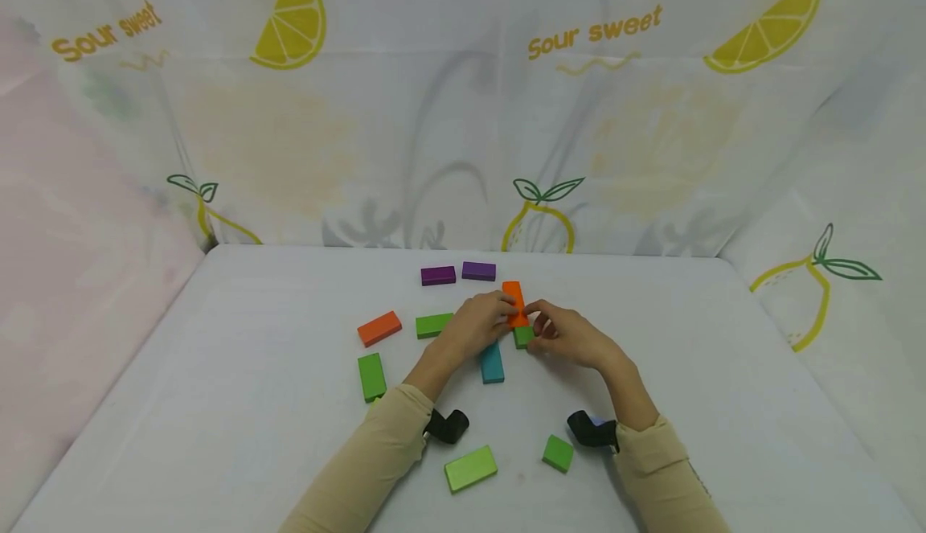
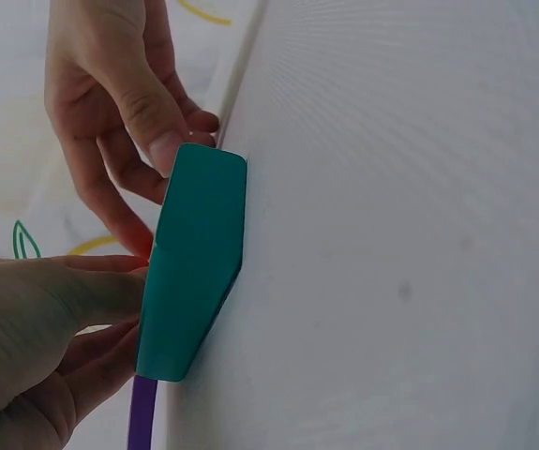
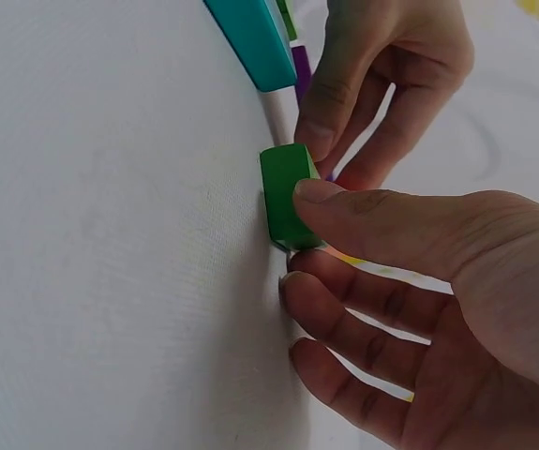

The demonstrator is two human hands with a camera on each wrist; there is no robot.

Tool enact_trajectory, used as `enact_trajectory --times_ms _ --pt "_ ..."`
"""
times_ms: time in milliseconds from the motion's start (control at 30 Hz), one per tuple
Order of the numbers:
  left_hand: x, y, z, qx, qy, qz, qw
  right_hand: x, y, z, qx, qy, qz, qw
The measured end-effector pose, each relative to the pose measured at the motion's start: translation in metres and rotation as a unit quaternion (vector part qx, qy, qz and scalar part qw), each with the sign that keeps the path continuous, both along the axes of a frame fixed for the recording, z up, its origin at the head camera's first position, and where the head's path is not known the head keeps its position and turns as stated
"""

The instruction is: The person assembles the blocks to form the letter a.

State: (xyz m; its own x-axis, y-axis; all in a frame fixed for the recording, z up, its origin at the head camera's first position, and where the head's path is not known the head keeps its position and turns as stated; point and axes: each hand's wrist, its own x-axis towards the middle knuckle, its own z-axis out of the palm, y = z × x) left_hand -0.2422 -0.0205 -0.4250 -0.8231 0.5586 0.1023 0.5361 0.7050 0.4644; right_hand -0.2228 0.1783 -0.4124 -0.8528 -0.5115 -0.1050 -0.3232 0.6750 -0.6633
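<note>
At the middle back of the table, my left hand (image 1: 476,322) holds an orange block (image 1: 514,290) from its left side, fingertips partly covering it. A small green block (image 1: 523,338) lies against the orange block's near end. My right hand (image 1: 575,338) is at their right side; its thumb and index finger pinch the green block, seen closer in the right wrist view as a green block (image 3: 286,197). The remaining right fingers are curved beside it. A teal block (image 1: 493,364) lies just below the left hand, large in the left wrist view (image 2: 196,262).
Two purple blocks (image 1: 438,276) lie at the back. Left of the hands are a red-orange block (image 1: 379,329) and green blocks (image 1: 372,377), one partly behind the left hand. Nearer the front lie a light green block (image 1: 471,469) and a green cube (image 1: 558,453).
</note>
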Motion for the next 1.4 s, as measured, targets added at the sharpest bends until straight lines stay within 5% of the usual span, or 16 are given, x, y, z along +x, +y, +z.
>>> enact_trajectory --times_ms 1400 --pt "-0.0002 -0.0015 -0.0024 0.02 -0.007 -0.011 0.9997 0.0039 -0.0043 0.0023 -0.004 0.012 0.001 0.9999"
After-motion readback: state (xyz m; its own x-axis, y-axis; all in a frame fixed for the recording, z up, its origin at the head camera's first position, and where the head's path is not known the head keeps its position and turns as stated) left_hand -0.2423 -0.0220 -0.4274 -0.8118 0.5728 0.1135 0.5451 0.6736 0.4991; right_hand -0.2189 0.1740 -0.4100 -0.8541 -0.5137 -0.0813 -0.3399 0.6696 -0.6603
